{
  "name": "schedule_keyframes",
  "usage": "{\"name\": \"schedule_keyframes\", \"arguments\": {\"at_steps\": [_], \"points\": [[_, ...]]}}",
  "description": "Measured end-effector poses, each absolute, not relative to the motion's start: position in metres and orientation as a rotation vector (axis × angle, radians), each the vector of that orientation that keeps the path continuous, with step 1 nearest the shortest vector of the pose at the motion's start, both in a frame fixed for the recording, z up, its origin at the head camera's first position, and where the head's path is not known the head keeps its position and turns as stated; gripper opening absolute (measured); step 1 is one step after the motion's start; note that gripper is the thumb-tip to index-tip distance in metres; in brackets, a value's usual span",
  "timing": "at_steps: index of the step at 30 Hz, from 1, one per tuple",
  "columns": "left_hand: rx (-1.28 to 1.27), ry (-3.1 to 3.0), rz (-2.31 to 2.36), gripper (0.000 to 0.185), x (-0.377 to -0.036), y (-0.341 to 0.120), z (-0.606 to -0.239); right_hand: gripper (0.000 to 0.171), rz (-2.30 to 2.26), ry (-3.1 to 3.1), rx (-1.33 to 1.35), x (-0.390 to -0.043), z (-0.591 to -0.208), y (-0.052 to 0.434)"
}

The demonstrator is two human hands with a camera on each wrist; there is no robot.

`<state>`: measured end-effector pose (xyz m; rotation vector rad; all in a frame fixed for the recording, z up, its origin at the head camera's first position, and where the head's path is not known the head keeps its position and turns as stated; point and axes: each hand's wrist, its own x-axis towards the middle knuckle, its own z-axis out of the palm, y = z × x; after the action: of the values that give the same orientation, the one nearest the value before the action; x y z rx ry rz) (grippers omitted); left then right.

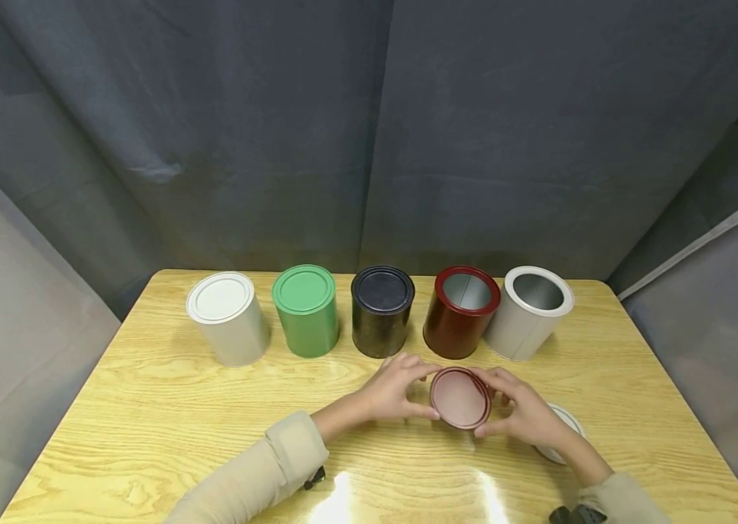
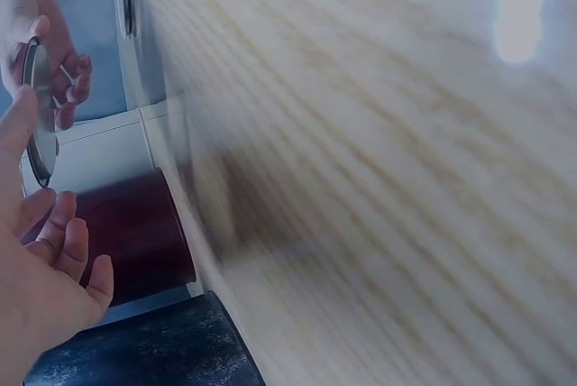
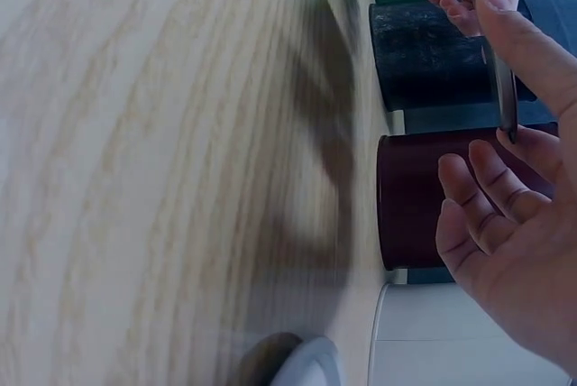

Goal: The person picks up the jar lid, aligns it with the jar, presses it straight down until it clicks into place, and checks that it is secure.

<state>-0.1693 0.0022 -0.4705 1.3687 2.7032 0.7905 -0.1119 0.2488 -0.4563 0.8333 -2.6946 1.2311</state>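
Note:
A round dark red lid [image 1: 460, 398] is held above the table between my two hands, in front of the open dark red can [image 1: 458, 320]. My left hand [image 1: 402, 389] holds its left edge between thumb and forefinger. On the opposite edge, my right hand [image 1: 521, 411] grips the rim the same way. Both wrist views show the lid [image 2: 40, 115] edge-on, clear of the wood, with the remaining fingers of each hand loosely bent beneath it. A white lid [image 1: 564, 426] lies on the table, partly hidden behind my right forearm.
Along the table's back stand cans in a row: a lidded white can [image 1: 238, 335], a lidded green can [image 1: 308, 324], a lidded black can [image 1: 380, 324], the red can, and an open white can [image 1: 520, 327] close beside it. Grey curtains [image 1: 369, 131] hang behind the wooden table [image 1: 166, 415].

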Motion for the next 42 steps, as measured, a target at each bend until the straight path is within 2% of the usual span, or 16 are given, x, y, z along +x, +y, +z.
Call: {"name": "schedule_keyframes", "arguments": {"at_steps": [5, 27, 42], "points": [[1.356, 2.699, 0.853, 0.065, -0.170, 0.003, -0.467, 0.083, 1.221, -2.695, 0.828, -0.118, -0.465, 0.257], [1.406, 2.692, 0.976, 0.060, -0.176, 0.003, -0.442, 0.082, 1.153, -2.610, 0.883, -0.133, -0.448, 0.263], [1.431, 2.718, 0.977, 0.070, -0.188, 0.008, -0.423, 0.079, 1.161, -2.594, 0.898, -0.143, -0.422, 0.261]]}}
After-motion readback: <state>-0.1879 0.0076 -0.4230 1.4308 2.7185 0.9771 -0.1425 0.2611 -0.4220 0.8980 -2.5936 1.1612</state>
